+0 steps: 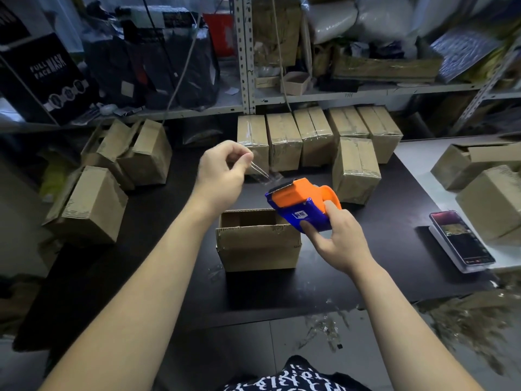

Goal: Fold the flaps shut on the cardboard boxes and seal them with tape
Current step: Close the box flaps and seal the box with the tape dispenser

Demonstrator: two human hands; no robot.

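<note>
Box (258, 246): just under dispenser (296, 201), flaps open.
Right hand (341, 241): wrapped round dispenser.
Left hand (222, 170): up-left of dispenser, pinching tape (260, 171).
Risk: drawn tape may stick to itself; no hand is free for the flaps.

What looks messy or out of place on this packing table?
Crumpled scraps of clear tape lie below the table's front edge, with another bit beside the open box. Odd too: that box's flaps are not yet folded, though the left hand pinches tape drawn from the dispenser in the right hand.
</note>
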